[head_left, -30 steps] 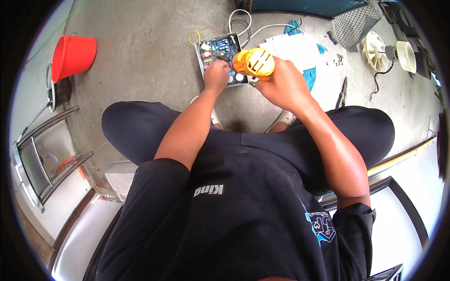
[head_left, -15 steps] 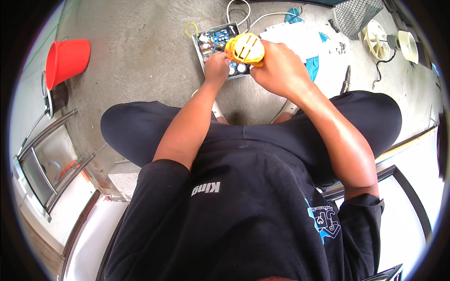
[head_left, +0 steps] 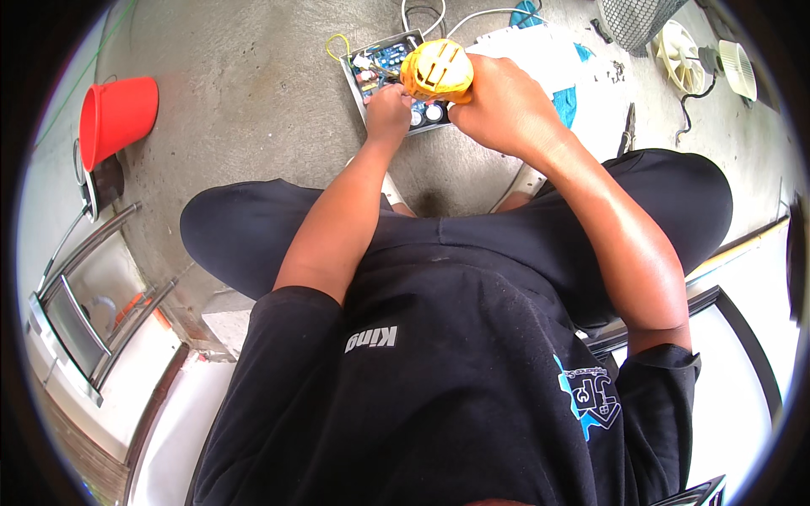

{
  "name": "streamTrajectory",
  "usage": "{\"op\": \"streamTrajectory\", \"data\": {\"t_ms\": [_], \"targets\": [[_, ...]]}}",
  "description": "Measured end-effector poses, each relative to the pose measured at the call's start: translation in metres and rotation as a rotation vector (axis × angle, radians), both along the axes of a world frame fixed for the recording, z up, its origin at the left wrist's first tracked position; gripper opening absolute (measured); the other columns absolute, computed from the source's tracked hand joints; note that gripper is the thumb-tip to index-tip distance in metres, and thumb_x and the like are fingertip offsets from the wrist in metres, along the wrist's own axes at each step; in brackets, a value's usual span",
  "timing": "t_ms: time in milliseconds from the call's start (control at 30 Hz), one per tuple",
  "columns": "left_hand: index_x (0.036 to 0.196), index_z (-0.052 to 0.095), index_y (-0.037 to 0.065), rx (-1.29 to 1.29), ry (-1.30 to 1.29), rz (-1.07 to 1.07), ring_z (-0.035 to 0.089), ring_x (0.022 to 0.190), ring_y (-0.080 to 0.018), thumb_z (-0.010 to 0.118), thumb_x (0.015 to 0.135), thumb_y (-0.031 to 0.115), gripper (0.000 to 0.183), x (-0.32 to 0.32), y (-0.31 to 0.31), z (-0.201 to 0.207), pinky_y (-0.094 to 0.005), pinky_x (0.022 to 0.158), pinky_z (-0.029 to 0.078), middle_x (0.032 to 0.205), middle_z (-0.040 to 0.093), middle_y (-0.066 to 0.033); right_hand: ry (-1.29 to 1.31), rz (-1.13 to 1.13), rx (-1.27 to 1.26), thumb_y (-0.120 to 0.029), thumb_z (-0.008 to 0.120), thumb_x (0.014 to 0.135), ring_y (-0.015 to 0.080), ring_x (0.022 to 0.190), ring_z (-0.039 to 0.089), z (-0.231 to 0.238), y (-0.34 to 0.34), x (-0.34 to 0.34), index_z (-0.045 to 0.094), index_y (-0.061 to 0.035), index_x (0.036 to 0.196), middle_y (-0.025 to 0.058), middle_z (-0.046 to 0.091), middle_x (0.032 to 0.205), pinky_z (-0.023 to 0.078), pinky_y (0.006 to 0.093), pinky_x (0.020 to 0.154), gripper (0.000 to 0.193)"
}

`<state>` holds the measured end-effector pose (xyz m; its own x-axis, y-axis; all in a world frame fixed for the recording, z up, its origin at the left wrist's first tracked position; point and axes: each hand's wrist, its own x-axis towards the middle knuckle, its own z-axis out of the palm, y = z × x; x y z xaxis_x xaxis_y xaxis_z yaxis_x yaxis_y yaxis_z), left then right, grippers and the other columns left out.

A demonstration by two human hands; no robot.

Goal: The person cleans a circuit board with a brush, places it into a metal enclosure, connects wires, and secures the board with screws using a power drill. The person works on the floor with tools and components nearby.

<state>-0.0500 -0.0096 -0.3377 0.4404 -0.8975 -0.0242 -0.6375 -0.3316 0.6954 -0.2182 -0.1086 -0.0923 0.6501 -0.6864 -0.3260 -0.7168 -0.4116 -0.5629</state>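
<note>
My right hand [head_left: 508, 105] is wrapped round the grip of a yellow power drill [head_left: 439, 66], whose rounded back faces up. The drill's front points down over an open metal case [head_left: 352, 91] on the floor; its tip is hidden. Inside the case lies a blue circuit board [head_left: 390, 59] with several components and a large round capacitor [head_left: 434, 111] near the front edge. My left hand [head_left: 389, 115] rests over the board's near left part, beside the drill. Its fingers are curled together, and what they pinch, if anything, cannot be seen.
A yellow wire [head_left: 331, 42] loops from the case. White sheets [head_left: 527, 63] over blue cloth [head_left: 565, 105] lie to the right, near small dark screws [head_left: 609, 72], pliers [head_left: 627, 131] and a white fan wheel [head_left: 679, 57]. A red bucket [head_left: 118, 122] stands left.
The whole view has shifted slightly, so the case, drill and hands sit a little higher in the picture. Both hands keep nearly the same pose, with the drill still over the board.
</note>
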Motion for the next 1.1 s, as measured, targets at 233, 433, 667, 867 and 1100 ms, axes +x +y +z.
{"op": "streamTrajectory", "data": {"t_ms": [233, 433, 667, 867, 1100], "targets": [[0.089, 0.075, 0.0, 0.058, -0.062, -0.084, 0.07, 0.093, -0.0369, 0.071, 0.089, 0.009, 0.01, 0.002, -0.001, 0.01, -0.0464, 0.086, 0.053, 0.095, 0.073, -0.0188, -0.008, 0.004, 0.013, -0.02, 0.074, 0.081, 0.0401, 0.096, 0.073, -0.004, -0.006, 0.0, 0.075, -0.0065, 0.113, 0.0209, 0.076, 0.098, 0.058, 0.0487, 0.088, 0.034], [0.091, 0.074, -0.001, 0.068, -0.058, -0.099, 0.069, 0.094, -0.0373, 0.07, 0.09, 0.008, 0.01, 0.001, -0.001, 0.011, -0.0464, 0.086, 0.053, 0.096, 0.072, -0.0189, -0.002, 0.006, 0.015, -0.022, 0.077, 0.082, 0.0394, 0.098, 0.073, -0.006, -0.008, 0.002, 0.076, -0.0083, 0.113, 0.02, 0.076, 0.1, 0.058, 0.0484, 0.088, 0.034], [0.092, 0.074, -0.002, 0.077, -0.035, -0.105, 0.069, 0.094, -0.0383, 0.07, 0.09, 0.006, 0.009, 0.001, -0.002, 0.014, -0.0465, 0.086, 0.053, 0.095, 0.072, -0.0202, -0.056, -0.017, 0.026, -0.008, 0.066, 0.073, 0.0446, 0.095, 0.071, -0.005, -0.008, 0.002, 0.072, 0.0015, 0.109, 0.0268, 0.073, 0.097, 0.057, 0.048, 0.088, 0.037], [0.091, 0.075, -0.002, 0.084, -0.025, -0.134, 0.07, 0.093, -0.0382, 0.071, 0.087, 0.004, 0.008, 0.005, -0.002, 0.012, -0.0462, 0.085, 0.053, 0.092, 0.072, -0.0211, -0.051, -0.039, 0.015, -0.009, 0.067, 0.074, 0.0438, 0.095, 0.072, -0.006, -0.005, 0.001, 0.072, 0.0018, 0.108, 0.0264, 0.074, 0.096, 0.057, 0.0479, 0.088, 0.037], [0.089, 0.075, 0.0, 0.14, -0.074, -0.123, 0.07, 0.094, -0.0375, 0.072, 0.087, 0.006, 0.007, 0.004, -0.002, 0.016, -0.0455, 0.086, 0.053, 0.091, 0.072, -0.0198, -0.05, -0.022, 0.0, -0.009, 0.067, 0.074, 0.0434, 0.094, 0.072, -0.003, -0.004, -0.001, 0.072, 0.0013, 0.109, 0.0264, 0.074, 0.096, 0.058, 0.0473, 0.088, 0.037]]}}
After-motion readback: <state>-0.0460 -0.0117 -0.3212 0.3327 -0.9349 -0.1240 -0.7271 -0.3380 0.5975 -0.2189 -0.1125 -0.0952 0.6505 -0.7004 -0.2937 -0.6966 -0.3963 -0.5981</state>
